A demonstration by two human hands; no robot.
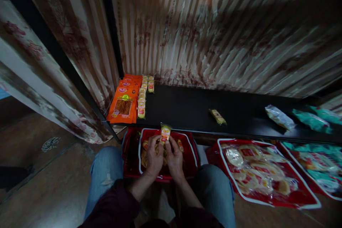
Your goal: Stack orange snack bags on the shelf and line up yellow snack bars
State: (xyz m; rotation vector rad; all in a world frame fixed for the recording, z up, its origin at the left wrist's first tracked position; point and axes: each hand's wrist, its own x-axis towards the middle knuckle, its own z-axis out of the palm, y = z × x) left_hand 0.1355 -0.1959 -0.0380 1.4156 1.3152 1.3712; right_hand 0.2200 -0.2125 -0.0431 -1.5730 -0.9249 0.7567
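My left hand (154,155) and my right hand (174,156) are together over a red basket (192,160) between my knees. Both are closed round small yellow snack packets (165,133), the top one sticking up above my fingers. More yellow packets lie in the basket under my hands. On the black shelf (187,108) in front, a row of the same yellow packets (142,99) stands beside a stack of orange packets (124,105) at the left end. One yellow packet (217,116) lies alone mid-shelf.
A second red basket (304,199) of clear-wrapped round cakes sits to my right, and another with teal packets (317,162) is beyond it. A clear bag (279,117) and teal bags (311,119) lie on the shelf's right end. Striped panels back the shelf. Brown floor lies left.
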